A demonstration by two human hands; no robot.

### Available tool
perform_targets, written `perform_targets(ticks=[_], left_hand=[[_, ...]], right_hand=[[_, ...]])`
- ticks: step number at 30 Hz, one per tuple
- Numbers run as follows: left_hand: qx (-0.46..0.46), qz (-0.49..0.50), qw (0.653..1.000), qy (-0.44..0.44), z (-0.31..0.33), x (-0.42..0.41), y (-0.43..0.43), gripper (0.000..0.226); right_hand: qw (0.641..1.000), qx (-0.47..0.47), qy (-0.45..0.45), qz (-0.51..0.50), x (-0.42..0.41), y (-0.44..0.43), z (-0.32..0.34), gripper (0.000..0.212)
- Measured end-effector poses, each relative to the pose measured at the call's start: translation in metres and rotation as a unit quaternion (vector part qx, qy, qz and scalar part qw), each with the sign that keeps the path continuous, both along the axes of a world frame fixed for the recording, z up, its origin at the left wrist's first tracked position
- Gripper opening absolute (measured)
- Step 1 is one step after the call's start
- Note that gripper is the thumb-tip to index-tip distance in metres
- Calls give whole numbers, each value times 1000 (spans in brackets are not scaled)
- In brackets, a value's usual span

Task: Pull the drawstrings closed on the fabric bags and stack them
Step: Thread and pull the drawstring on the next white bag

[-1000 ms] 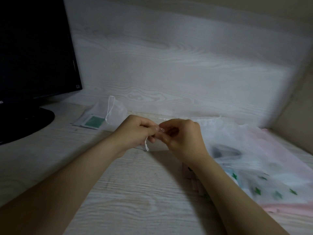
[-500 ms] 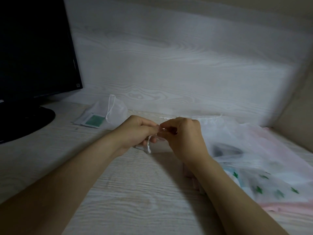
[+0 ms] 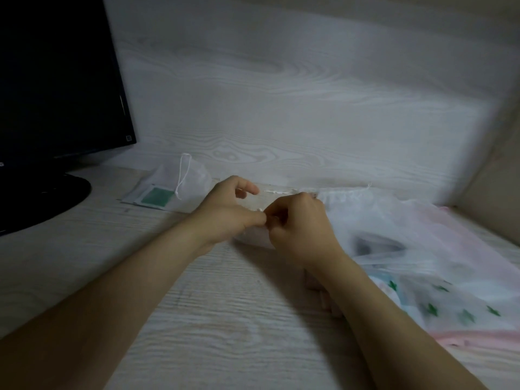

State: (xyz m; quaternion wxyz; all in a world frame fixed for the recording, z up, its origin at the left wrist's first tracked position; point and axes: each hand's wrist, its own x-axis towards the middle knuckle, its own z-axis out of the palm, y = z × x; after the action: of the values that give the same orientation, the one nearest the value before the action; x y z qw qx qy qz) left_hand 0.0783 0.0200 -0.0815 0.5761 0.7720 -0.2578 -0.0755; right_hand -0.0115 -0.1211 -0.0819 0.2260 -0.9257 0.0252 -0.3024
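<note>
A sheer white fabric bag (image 3: 374,220) lies at the centre right of the desk, on top of a pile of similar bags (image 3: 450,291), some pink, some with green marks. My left hand (image 3: 228,212) and my right hand (image 3: 298,223) meet at the bag's left end. Both pinch its thin white drawstring (image 3: 260,218) between thumb and fingers. The left index finger sticks out. A small white bag (image 3: 183,187) with a loose drawstring loop and a green label sits at the back left.
A black monitor (image 3: 59,80) on a round black base (image 3: 42,198) fills the left side. A pale wood-grain wall (image 3: 281,94) backs the wood-grain desk (image 3: 211,319). A beige panel (image 3: 492,192) closes the right.
Both hands have shifted slightly while staying pinched together on the string. My left index finger has lifted away from the others.
</note>
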Motion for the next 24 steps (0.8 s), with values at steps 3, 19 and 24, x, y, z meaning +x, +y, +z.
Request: perform_targets(ticks=[3, 19, 24], left_hand=[[-5, -6, 999, -36, 0, 0, 4, 42], [29, -23, 963, -267, 2, 7, 10, 24], [13, -41, 964, -263, 2, 3, 10, 17]], right_hand=[[997, 68, 28, 14, 1, -1, 0, 13], [880, 453, 122, 74, 0, -9, 0, 11], [821, 548, 122, 102, 2, -12, -1, 22]])
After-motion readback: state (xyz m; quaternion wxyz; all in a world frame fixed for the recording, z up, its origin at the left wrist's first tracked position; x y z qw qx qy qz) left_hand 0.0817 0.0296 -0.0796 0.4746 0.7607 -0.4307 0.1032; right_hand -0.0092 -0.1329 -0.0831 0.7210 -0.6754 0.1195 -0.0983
